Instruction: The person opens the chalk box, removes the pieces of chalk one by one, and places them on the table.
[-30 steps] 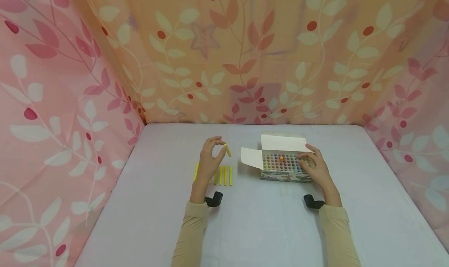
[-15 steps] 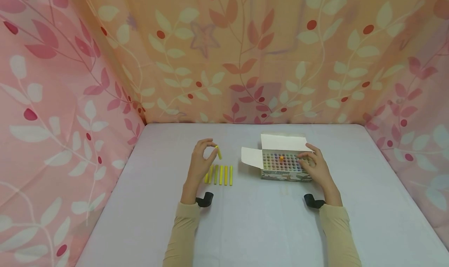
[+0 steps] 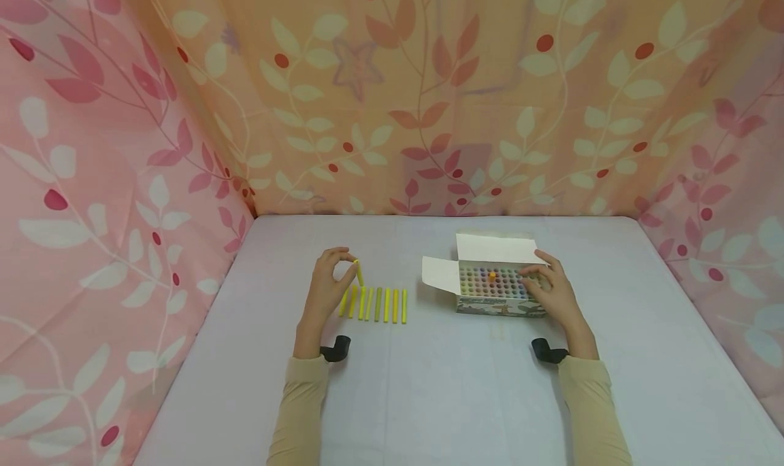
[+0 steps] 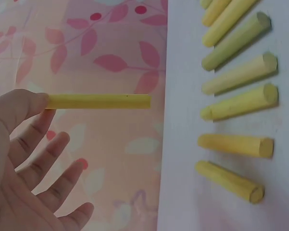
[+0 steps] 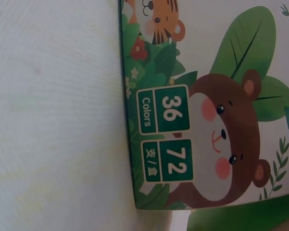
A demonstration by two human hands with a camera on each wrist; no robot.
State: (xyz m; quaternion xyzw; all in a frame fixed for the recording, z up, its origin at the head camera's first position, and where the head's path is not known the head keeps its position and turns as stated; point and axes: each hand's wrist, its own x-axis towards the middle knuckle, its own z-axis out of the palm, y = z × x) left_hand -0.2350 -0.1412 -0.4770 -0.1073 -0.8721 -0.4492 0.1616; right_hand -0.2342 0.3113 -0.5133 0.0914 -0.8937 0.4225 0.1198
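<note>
My left hand [image 3: 322, 290] pinches one end of a yellow chalk stick [image 4: 98, 101] between thumb and index finger, its other fingers spread loosely. The stick points down, its lower end overlapping the far end of a row of yellow and greenish chalk sticks [image 3: 386, 305] in the head view. To the right stands an open chalk box [image 3: 501, 307], packed with colored sticks. One orange stick [image 3: 493, 277] rises above the rest. My right hand [image 3: 554, 296] holds the box's right end, fingers curled over it. The right wrist view shows the box's printed side [image 5: 221, 144], with that hand mostly hidden.
The box's white lid [image 3: 496, 248] stands raised at the back, and its left flap [image 3: 441, 274] sticks out toward the row. Both are on a white-covered table [image 3: 453, 398]. Floral curtains [image 3: 429, 112] enclose the back and sides.
My left hand has moved left with the pinched chalk stick, uncovering more of the row. My right hand and the box stay in place.
</note>
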